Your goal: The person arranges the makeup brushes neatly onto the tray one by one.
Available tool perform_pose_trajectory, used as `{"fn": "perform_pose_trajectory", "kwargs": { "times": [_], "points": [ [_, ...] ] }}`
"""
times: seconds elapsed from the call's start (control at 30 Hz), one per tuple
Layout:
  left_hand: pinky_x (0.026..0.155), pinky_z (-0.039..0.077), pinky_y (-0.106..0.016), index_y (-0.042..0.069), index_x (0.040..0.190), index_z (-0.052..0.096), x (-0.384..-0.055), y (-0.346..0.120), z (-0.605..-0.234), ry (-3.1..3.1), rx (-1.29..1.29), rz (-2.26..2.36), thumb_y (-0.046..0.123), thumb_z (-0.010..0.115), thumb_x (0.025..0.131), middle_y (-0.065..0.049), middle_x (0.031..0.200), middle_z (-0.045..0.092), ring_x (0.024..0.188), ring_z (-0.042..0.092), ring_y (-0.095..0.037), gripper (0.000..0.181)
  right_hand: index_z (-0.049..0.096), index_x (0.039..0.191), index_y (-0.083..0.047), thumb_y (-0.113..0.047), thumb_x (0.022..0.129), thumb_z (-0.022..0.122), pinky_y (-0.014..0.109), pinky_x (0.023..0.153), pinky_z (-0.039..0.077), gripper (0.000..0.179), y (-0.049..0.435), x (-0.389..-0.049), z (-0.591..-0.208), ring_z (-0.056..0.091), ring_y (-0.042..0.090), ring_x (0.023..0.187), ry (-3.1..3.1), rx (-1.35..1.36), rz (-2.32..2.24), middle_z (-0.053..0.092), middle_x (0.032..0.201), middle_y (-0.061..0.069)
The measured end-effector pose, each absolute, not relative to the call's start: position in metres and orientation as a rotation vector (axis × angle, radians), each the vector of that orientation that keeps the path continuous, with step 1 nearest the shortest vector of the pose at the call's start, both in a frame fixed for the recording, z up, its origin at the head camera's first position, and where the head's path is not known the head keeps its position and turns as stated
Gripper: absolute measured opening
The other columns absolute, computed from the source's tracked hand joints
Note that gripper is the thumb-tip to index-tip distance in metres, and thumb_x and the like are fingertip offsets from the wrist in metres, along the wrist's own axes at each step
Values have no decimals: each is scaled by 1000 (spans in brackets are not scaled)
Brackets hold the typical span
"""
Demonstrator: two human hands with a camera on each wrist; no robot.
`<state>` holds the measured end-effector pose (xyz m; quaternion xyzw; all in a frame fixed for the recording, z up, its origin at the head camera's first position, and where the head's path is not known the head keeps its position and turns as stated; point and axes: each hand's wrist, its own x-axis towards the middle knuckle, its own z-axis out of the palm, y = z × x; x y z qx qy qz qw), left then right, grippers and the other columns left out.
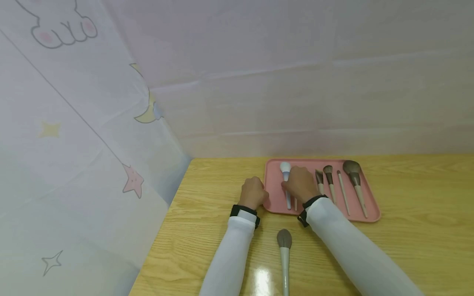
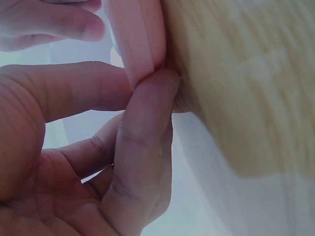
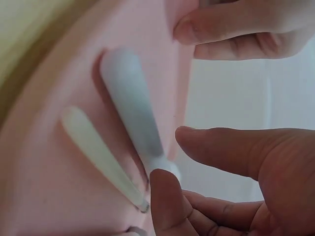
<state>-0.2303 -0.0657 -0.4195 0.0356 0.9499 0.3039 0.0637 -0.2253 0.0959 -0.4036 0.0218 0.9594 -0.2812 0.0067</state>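
Observation:
My left hand [image 1: 253, 193] pinches the left edge of a pink tray [image 1: 273, 185] between thumb and fingers, as the left wrist view shows up close. Over the left half of the tray is my right hand [image 1: 301, 183], beside a makeup brush with white bristles [image 1: 285, 166] and a pale bluish handle [image 3: 130, 93]. In the right wrist view its thumb and forefinger stand apart, with the forefinger's tip overlapping the head end of that brush. A thinner cream brush handle [image 3: 98, 152] lies alongside, its head hidden under the right hand in the head view.
Further right in the tray lie an angled brush [image 1: 319, 176], a short dark-headed brush [image 1: 328, 174], a thin brush [image 1: 343, 193] and a large fluffy brush [image 1: 353, 172]. Another large brush [image 1: 284, 246] lies on the wooden table [image 1: 418, 205] in front, between the forearms. A printed cloth [image 1: 259, 111] hangs behind.

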Motion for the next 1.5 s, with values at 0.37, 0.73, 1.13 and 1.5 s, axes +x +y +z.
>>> {"fn": "perform_pose_trajectory", "kwargs": {
  "times": [0.37, 0.73, 1.13, 1.5],
  "points": [
    [39, 18, -23, 15, 47, 32, -228, -65, -419, 2883, 124, 926, -8, 63, 82, 7, 48, 21, 41, 19, -7, 52, 68, 114, 13, -24, 94, 77, 29, 58, 46, 42, 105, -180, -390, 59, 21, 68, 3061, -44, -897, 65, 93, 21],
    [40, 17, -22, 16, 48, 31, -230, -62, -421, 2889, 147, 895, -9, 61, 79, 8, 49, 20, 42, 19, -6, 50, 71, 112, 10, -18, 93, 77, 27, 53, 45, 35, 115, -143, -388, 56, 12, 56, 3129, -144, -958, 68, 69, 7],
    [42, 14, -22, 17, 48, 28, -224, -70, -427, 2907, 195, 992, -12, 56, 75, 8, 51, 17, 43, 15, -6, 48, 72, 114, 6, -25, 90, 82, 32, 60, 53, 41, 133, -113, -386, 62, 12, 67, 3088, -191, -903, 70, 81, 5],
    [41, 16, -22, 17, 48, 29, -223, -69, -426, 2909, 210, 1011, -12, 55, 76, 9, 51, 17, 43, 17, -6, 48, 74, 102, 1, -43, 83, 87, 33, 61, 56, 50, 132, -68, -404, 60, 11, 65, 2973, -218, -763, 68, 76, 0]
  ]
}}
